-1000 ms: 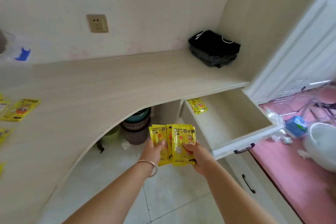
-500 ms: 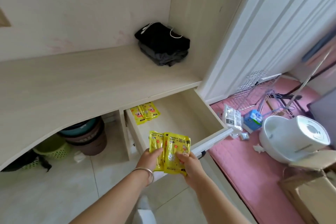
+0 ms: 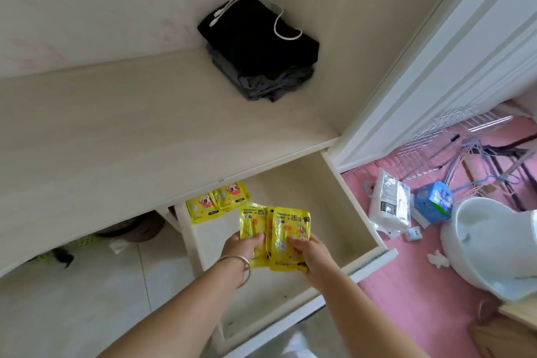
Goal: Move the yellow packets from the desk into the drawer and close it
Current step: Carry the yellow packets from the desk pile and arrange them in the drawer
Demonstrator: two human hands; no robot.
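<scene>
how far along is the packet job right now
Partly done. Some yellow packets already lie at the back of the open drawer. In hand: the left hand and right hand hold a fanned bunch of packets over the drawer, not yet released. Left: set these down and push the drawer shut. No packets show on the visible stretch of desk.

"HAND WARMER" on held yellow packets (image 3: 290, 229), other txt unreadable
</scene>
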